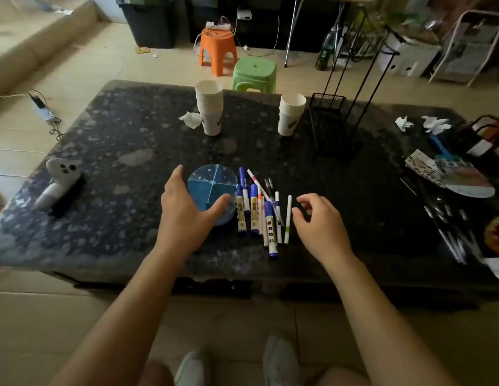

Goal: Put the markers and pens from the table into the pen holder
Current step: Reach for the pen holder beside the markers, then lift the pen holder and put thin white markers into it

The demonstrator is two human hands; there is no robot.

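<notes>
A round blue pen holder (212, 182) with divided compartments stands near the front middle of the dark stone table (340, 218); its compartments look empty. My left hand (184, 210) cups its near-left side, thumb against the front wall, fingers spread. Just right of the holder lies a loose pile of markers and pens (261, 210): blue-capped whiteboard markers, thin white pens and black pens, mostly pointing toward me. My right hand (320, 221) hovers just right of the pile with fingers curled and apart, holding nothing.
Two stacks of paper cups (209, 107) (291, 114) stand at the back. A black wire rack (330, 123) sits back right. A white ghost figure (61, 176) lies at the left edge. Crumpled tissues (404, 123), paper scraps and utensils fill the right side.
</notes>
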